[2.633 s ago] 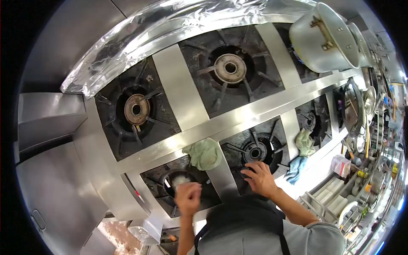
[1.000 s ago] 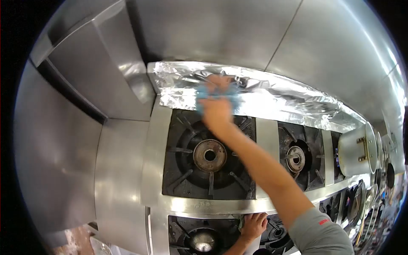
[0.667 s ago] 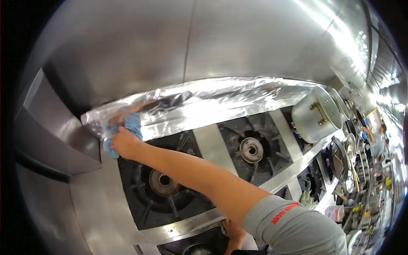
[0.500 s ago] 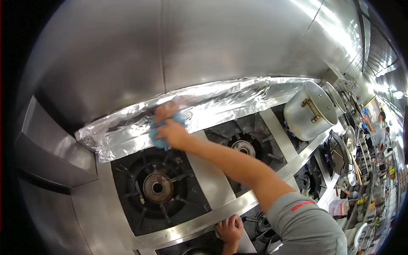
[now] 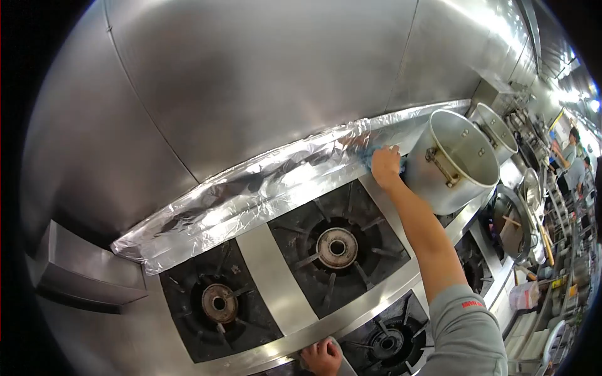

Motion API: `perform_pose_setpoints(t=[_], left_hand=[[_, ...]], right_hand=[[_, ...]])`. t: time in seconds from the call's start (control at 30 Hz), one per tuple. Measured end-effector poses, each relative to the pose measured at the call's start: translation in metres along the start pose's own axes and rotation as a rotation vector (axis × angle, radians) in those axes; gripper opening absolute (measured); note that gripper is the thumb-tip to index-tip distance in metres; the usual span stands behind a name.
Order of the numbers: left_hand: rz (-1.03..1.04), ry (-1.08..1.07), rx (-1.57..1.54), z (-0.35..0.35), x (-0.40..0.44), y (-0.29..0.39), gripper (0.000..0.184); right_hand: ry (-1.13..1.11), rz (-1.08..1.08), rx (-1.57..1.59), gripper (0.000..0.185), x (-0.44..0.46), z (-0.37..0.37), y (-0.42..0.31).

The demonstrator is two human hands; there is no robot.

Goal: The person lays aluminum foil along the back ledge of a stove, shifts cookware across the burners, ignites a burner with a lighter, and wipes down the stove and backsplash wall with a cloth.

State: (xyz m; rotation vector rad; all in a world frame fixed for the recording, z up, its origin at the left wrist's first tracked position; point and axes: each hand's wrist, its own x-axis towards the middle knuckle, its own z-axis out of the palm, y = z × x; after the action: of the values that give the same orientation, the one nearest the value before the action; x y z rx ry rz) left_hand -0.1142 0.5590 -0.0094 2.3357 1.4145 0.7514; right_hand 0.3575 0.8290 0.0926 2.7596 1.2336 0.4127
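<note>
My right hand is closed on a blue cloth and presses it against the back ledge of the stove, just left of a large aluminium stock pot. Fingers and wrist hide most of the cloth. Crinkled aluminium foil lines the ledge to the left of this hand. My left hand rests at the stove's front rail with its fingers curled. Whatever lies under those fingers is hidden.
Gas burners with black grates lie below my right arm. A second pot stands behind the first. Woks and utensils sit further right. A steel wall rises behind the ledge. Other people stand in the far background.
My right hand has moved right along the ledge with the blue cloth, from the foil's middle to beside the stock pot. The view has shifted. My left hand stays by the front rail.
</note>
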Motion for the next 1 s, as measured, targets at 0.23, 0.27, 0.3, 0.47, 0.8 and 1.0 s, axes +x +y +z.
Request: perform_pose_setpoints(t=[0.23,0.27,0.3,0.47,0.8,1.0], left_hand=[[0.011,0.004,0.007,0.005,-0.007,-0.005,0.012],[0.021,0.015,0.003,0.005,-0.007,-0.004,0.012],[0.032,0.027,-0.001,0.005,-0.006,-0.003,0.011],[0.035,0.004,-0.006,0.005,-0.002,-0.003,0.012],[-0.036,0.043,-0.049,0.004,-0.007,-0.004,0.016],[-0.061,0.042,-0.029,0.001,-0.012,-0.009,0.013]], right_hand=[[0.16,-0.159,0.366,0.026,-0.109,-0.074,-0.032],[0.25,-0.308,0.382,0.027,-0.11,-0.068,-0.036],[0.252,-0.302,0.383,0.027,-0.105,-0.06,-0.041],[0.037,-0.398,0.053,0.027,-0.037,0.004,-0.055],[-0.087,-0.08,0.037,0.025,-0.008,0.02,-0.005],[0.474,0.382,1.067,0.039,-0.019,0.01,-0.01]])
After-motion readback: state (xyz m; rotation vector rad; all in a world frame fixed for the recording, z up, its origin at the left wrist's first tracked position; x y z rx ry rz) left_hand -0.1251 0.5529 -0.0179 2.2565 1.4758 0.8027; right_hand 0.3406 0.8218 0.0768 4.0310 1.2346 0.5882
